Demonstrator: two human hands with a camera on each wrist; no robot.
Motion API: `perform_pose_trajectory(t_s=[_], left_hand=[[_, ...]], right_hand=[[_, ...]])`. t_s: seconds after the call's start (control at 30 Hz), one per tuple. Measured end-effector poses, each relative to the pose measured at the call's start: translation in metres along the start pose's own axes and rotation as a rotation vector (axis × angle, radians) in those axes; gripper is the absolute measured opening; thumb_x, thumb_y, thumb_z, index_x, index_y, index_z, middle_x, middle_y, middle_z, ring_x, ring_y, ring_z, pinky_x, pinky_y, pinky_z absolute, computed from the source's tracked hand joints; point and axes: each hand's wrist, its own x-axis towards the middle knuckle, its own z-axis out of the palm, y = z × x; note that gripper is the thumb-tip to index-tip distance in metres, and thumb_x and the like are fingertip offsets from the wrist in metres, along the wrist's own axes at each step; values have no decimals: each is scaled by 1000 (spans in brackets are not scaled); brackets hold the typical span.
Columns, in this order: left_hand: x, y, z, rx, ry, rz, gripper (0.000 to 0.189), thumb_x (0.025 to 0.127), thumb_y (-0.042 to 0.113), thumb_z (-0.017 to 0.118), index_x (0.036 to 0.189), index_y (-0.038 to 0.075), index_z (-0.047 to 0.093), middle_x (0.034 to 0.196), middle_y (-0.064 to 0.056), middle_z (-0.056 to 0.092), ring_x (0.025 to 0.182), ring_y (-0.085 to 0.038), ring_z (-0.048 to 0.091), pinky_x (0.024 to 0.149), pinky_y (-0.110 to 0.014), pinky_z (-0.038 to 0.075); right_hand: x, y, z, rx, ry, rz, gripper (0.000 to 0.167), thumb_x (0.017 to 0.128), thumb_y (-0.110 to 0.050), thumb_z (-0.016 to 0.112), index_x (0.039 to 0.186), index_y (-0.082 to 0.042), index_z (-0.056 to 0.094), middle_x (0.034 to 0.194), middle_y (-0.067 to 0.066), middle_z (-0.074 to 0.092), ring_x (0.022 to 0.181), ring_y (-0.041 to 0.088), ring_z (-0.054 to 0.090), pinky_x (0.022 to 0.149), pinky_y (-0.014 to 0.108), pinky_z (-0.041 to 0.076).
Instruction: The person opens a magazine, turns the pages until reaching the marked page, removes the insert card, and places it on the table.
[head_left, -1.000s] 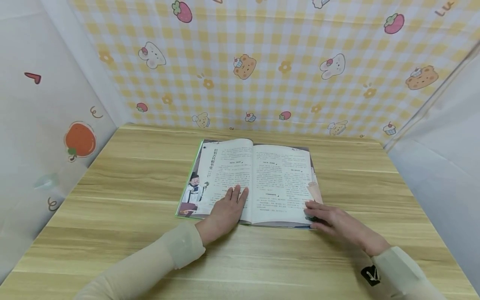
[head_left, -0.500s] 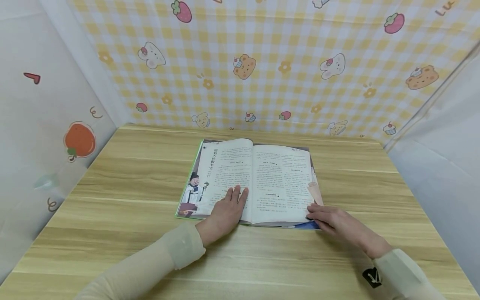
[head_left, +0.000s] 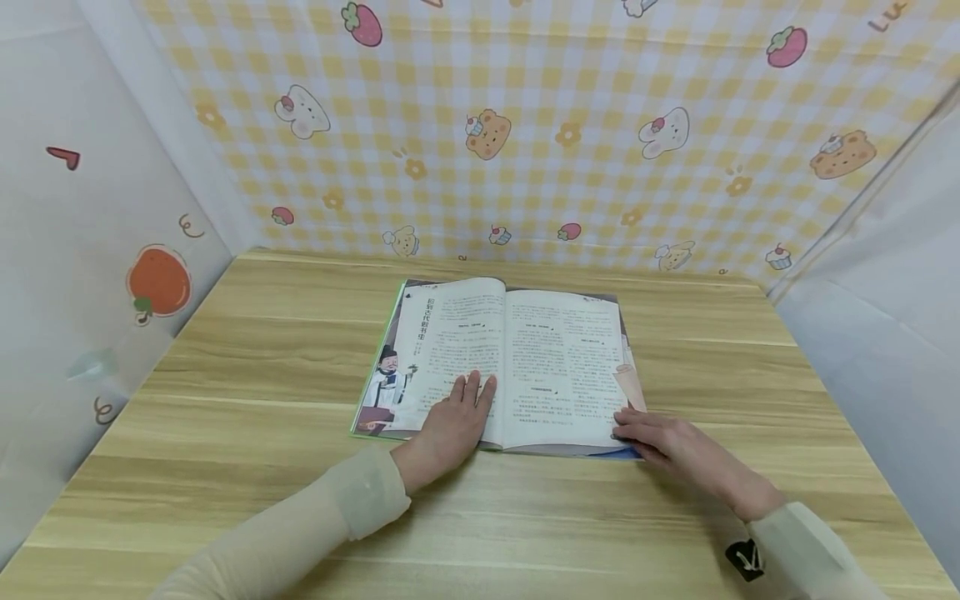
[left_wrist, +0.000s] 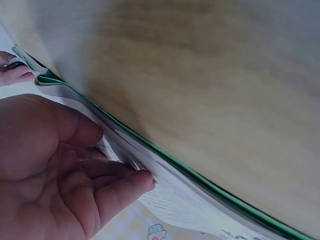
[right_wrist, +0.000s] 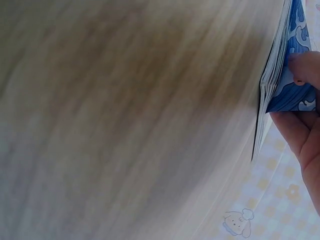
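An open magazine (head_left: 562, 358) lies on the table, its pages full of small printed text. On the left page, close to the spine, my left hand (head_left: 450, 425) rests with its fingers extended. In the left wrist view the green cover edge (left_wrist: 165, 155) runs past that hand (left_wrist: 55, 165). My right hand (head_left: 686, 454) pinches the lower right corner of the right page. The right wrist view shows the thumb against a blue wave-patterned page (right_wrist: 295, 92), with the other fingers on its far side. The corner is slightly raised, showing some blue in the head view.
A wooden table (head_left: 247, 358) surrounds the magazine. Behind it hangs a yellow checked cloth (head_left: 570, 183) with cartoon animals and strawberries. White sheets stand to the left (head_left: 67, 267) and right (head_left: 877, 275).
My right hand has shifted slightly right at the page corner. The blue underside came into view there, most at half a second ago and less now. My left hand stays put.
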Motion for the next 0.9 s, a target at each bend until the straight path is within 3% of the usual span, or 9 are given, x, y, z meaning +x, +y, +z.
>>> perform_pose_trajectory(t_s=[0.33,0.83,0.9], left_hand=[[-1,-4,-3,-97,-52,9,51,96,6,45,146,4,31,145,-25,35,131,-39,40,97,-43,46],[-2,-7,-5,-150,-43,23,56,95,7,47,148,11,28,151,-24,26,138,-39,29,104,-46,39],[-2,-6,-5,-147,-40,23,55,96,8,46,148,11,29,151,-24,25,138,-39,28,105,-46,38]], right_hand=[[-2,-4,-2,-32,-25,50,39,77,6,69,114,-5,66,117,14,65,105,30,64,83,42,53],[-2,-8,-4,-144,141,-2,45,70,4,72,113,-5,66,116,12,66,104,29,64,82,41,53],[-1,-9,-3,-162,180,-17,28,86,-9,65,113,-5,67,115,12,66,103,29,64,80,40,53]])
